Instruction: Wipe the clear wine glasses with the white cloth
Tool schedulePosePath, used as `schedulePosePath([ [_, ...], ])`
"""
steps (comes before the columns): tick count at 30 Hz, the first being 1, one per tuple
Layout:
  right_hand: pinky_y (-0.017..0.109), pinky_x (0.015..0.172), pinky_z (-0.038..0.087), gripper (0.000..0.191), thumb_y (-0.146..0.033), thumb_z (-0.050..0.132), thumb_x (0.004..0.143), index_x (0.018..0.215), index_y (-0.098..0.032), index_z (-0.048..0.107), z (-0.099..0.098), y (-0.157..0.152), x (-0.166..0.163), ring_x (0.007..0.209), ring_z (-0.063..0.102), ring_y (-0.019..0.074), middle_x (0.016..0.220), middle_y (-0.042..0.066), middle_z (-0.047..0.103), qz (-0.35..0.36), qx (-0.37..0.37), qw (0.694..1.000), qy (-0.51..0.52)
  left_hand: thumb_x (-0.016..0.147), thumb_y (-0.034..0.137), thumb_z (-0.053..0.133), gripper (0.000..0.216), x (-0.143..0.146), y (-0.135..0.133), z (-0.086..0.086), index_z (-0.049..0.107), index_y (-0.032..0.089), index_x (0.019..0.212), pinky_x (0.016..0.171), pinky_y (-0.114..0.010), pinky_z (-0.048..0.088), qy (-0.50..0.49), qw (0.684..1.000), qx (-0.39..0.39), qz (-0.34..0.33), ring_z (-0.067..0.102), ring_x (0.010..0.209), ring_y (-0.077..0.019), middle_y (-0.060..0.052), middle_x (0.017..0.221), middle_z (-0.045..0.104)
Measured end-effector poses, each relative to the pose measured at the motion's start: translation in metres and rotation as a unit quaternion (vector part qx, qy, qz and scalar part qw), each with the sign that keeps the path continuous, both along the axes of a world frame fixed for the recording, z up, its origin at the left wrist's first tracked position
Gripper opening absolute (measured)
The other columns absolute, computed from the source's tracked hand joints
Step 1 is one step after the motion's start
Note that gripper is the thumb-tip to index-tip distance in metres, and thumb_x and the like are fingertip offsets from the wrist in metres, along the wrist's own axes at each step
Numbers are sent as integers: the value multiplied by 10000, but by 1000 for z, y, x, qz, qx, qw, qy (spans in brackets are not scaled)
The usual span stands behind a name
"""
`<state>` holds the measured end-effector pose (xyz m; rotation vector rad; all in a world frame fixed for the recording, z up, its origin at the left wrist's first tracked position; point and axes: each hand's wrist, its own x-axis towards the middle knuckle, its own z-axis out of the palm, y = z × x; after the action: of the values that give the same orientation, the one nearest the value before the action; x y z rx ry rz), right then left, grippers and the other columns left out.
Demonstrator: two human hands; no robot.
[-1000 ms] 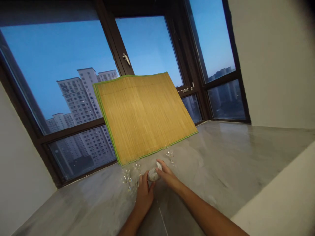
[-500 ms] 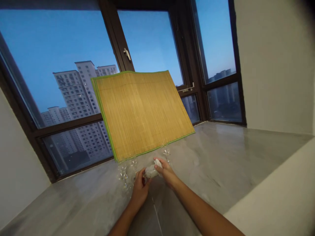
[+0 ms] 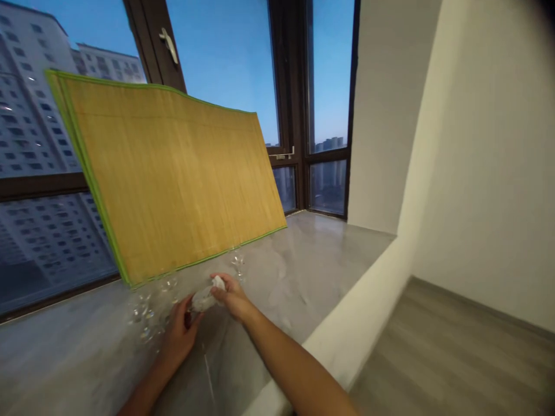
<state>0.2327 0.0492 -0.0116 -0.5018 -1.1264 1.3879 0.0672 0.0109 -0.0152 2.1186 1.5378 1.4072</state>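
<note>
Over the stone sill, my left hand point(image 3: 180, 329) is closed round the near end of a clear glass point(image 3: 202, 300) that lies tilted between my hands. Its exact shape is partly hidden by my fingers. A crumpled white cloth point(image 3: 218, 282) is pinched in my right hand point(image 3: 232, 297) at the glass's other end, and white shows through its wall. Just left of my left hand stand several clear stemmed glasses point(image 3: 147, 315). Another stemmed glass point(image 3: 238, 263) is beyond my right hand, near the mat's lower edge.
A yellow bamboo mat point(image 3: 182, 179) with green edging leans against the window frame point(image 3: 290, 86) behind the glasses. Grey marbled sill point(image 3: 321, 254) spreads around my hands. Its right side ends at a pale ledge point(image 3: 368, 300), with a wood-look floor point(image 3: 455, 352) below.
My view has turned to the right, so the mat, glasses and hands appear further left and the floor shows. Both hands keep their hold on the glass and cloth.
</note>
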Motion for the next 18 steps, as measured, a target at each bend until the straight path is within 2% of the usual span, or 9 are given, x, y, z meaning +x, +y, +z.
schedulePosePath([
  [4,242,592,356,604,-466,836,603,1117,-250,605,-3,5,-2,624,471,120,764,-52,545,-15,-14,1000,-3,750,605,522,551,-1,2,0,555,217,1141,631,-341,512,21,1000,-4,15,553,666,-175,-21,901,595],
  [7,229,592,363,578,-461,829,624,1113,-251,604,-6,9,-2,629,473,111,784,-53,556,-5,-23,1000,4,793,630,455,524,-2,5,0,530,260,1156,652,-324,512,52,998,-18,29,540,676,-146,24,883,565],
  [11,222,579,364,631,-487,845,593,1128,-253,606,-8,11,-1,618,459,106,766,-60,555,-1,-27,1000,-1,769,681,432,557,-4,9,-1,541,269,1127,639,-343,522,61,997,-12,36,543,668,-153,36,863,558],
  [18,231,627,395,634,-537,832,574,1093,-241,620,-5,10,-1,677,501,111,802,-48,580,-22,-13,1000,-6,813,572,486,523,-1,4,4,545,194,1170,654,-369,521,71,997,-7,13,550,663,-184,-8,841,576],
])
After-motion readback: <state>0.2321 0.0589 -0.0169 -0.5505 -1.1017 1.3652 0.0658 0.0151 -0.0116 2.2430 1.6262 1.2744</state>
